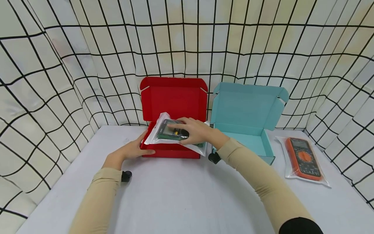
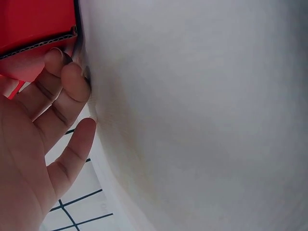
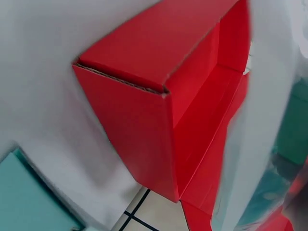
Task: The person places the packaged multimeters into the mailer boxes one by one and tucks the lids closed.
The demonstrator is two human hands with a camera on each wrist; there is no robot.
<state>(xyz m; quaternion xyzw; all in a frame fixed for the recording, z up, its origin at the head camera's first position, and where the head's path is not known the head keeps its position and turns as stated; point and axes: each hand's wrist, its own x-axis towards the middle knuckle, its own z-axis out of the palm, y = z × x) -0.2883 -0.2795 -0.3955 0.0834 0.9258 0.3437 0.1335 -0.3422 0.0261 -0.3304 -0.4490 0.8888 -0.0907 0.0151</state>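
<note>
My right hand grips a green multimeter sealed in a clear plastic bag, holding it tilted over the open red box. In the right wrist view the bag overlaps the box's opening, and the bare inside of the red box shows beside it. At the box's left side rests my left hand, its thumb near the front corner. The left wrist view shows that hand's loosely bent fingers against the red cardboard, holding nothing.
To the right of the red box stands an open teal box, its lid raised. Farther right, an orange multimeter in a plastic bag lies on the white tabletop. Black wire grid encloses the back and sides.
</note>
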